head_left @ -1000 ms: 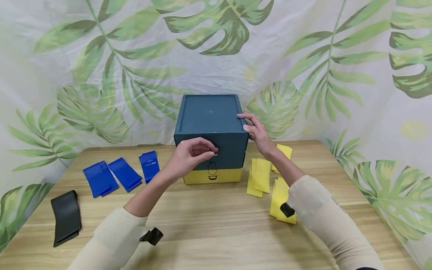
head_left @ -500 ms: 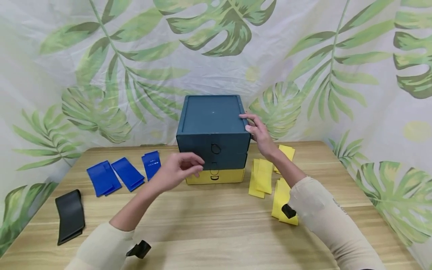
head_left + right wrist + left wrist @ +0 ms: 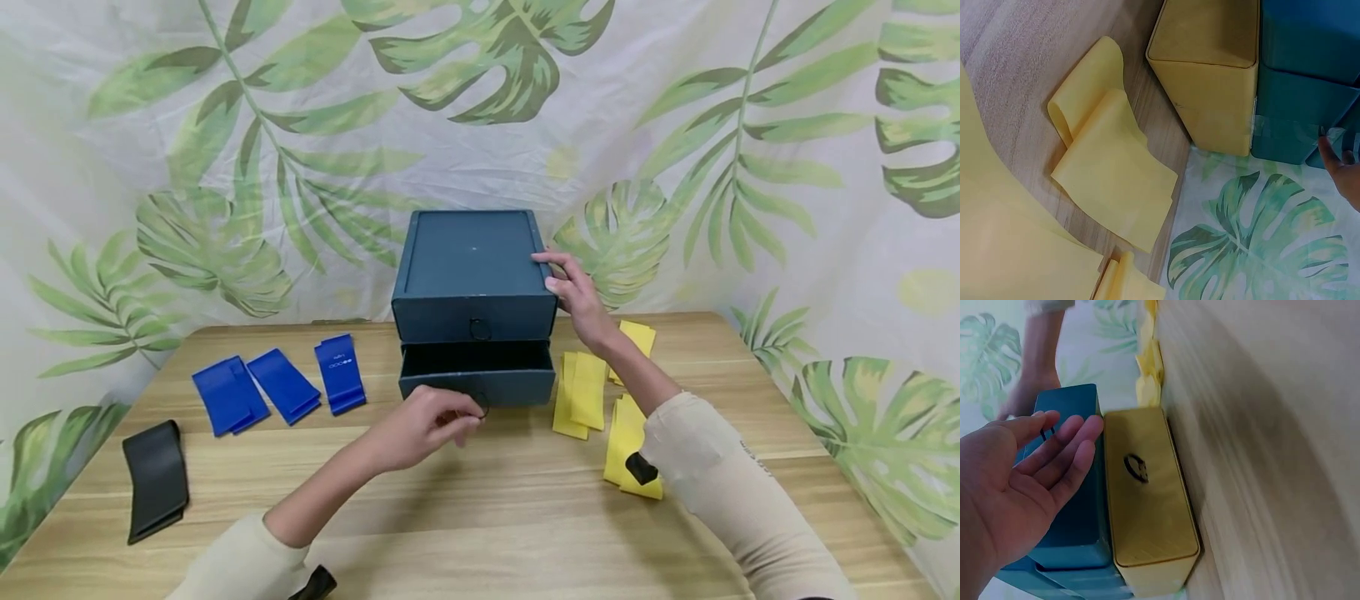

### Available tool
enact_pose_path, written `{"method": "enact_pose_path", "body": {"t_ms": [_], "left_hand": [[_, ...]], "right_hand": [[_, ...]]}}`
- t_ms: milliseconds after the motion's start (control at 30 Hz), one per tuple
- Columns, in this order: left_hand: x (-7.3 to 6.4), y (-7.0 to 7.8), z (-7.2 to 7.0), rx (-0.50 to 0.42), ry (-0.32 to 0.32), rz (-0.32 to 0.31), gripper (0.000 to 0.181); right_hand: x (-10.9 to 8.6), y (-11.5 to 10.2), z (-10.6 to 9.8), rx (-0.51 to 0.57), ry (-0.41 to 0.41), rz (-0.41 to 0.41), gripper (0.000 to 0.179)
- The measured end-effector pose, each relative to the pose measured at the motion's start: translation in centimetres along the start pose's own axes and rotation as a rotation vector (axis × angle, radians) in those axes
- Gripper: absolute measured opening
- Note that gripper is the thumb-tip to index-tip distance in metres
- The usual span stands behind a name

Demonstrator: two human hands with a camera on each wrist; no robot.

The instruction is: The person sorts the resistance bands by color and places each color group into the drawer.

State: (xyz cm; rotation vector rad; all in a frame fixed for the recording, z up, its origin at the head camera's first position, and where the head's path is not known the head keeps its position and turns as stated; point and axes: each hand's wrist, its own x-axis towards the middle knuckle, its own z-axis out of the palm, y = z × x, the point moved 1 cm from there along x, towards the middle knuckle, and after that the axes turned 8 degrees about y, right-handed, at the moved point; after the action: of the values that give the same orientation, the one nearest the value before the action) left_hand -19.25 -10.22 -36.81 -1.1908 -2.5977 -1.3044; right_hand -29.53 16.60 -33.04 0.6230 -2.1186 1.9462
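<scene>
On the table (image 3: 525, 517), at far middle, we have the blue cabinet (image 3: 472, 267), likely stiff and light enough to slide, so worth bracing at its sides. Its lower blue drawer (image 3: 519, 389) juts nearward. Our right hand (image 3: 583, 307) rests on the cabinet's right edge; our left hand (image 3: 420, 427) apparently pinches the thin ring (image 3: 487, 406), the drawer's natural hold.

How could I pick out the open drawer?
Find the blue-and-yellow stack at the back of the table. Look for its middle drawer, dark blue, above the yellow drawer. Only that one juts forward, its black ring pinched by the left hand.
</scene>
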Motion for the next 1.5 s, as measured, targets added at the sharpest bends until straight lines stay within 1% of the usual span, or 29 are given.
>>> {"method": "enact_pose_path", "body": {"t_ms": [100, 267, 400, 567, 633, 700, 767, 833, 933, 1067, 1200, 1267, 1333, 1433, 1500], "left_hand": [[-1.0, 1.0, 0.2, -0.025, -0.018, -0.005, 0.018], [-1.9, 1.9, 0.4, -0.072, -0.007, -0.034, 0.018], [-2.3, 2.1, 0.4, -0.172, 0.020, -0.075, 0.016], [-2.5, 2.0, 0.6, -0.305, 0.055, -0.150, 0.013], [-2.5, 2.0, 0.7, -0.340, 0.061, -0.171, 0.012], [-2.5, 2.0, 0.7, -0.358, 0.062, -0.177, 0.011], [-2.5, 2.0, 0.4, -0.368, 0.059, -0.185, 0.011], [-2.5, 2.1, -0.2, -0.352, 0.059, -0.184, 0.011], [-2.6, 2.4, -1.5, -0.322, 0.093, -0.165, 0.012], [-3.0, 2.9, -3.7, -0.250, 0.190, -0.108, 0.011], [-3.6, 2.7, -6.3, -0.201, 0.292, -0.086, 0.011], [-3.9, 2.2, -7.6, -0.183, 0.344, -0.094, 0.011], [-4.2, 1.4, -8.7, -0.168, 0.394, -0.113, 0.013], [-4.5, -0.3, -9.9, -0.144, 0.452, -0.170, 0.016], [-4.6, -1.6, -10.5, -0.130, 0.471, -0.217, 0.020]], "right_hand": [[0.0, -0.1, 0.0, -0.008, 0.002, -0.005, 0.051], [-0.1, 0.1, -0.1, -0.010, 0.006, -0.009, 0.050], [-0.1, 0.1, -0.1, -0.010, 0.004, -0.014, 0.050], [0.0, 0.1, 0.0, -0.013, -0.001, -0.017, 0.049], [0.0, 0.1, 0.0, -0.014, 0.000, -0.016, 0.050], [0.0, 0.0, 0.0, -0.015, 0.002, -0.018, 0.050], [0.0, 0.0, 0.0, -0.016, 0.003, -0.018, 0.050], [-0.1, 0.0, 0.0, -0.013, 0.003, -0.019, 0.051], [-0.1, 0.0, 0.0, -0.013, 0.001, -0.017, 0.051], [0.0, -0.1, 0.0, -0.012, -0.002, -0.023, 0.051], [0.0, 0.0, 0.0, -0.011, 0.000, -0.028, 0.050], [0.0, 0.0, 0.0, -0.012, 0.003, -0.029, 0.051], [0.0, 0.0, 0.0, -0.016, 0.005, -0.029, 0.050], [-0.1, 0.0, 0.0, -0.014, 0.006, -0.027, 0.051], [-0.2, 0.0, 0.1, -0.012, 0.007, -0.023, 0.051]]}}
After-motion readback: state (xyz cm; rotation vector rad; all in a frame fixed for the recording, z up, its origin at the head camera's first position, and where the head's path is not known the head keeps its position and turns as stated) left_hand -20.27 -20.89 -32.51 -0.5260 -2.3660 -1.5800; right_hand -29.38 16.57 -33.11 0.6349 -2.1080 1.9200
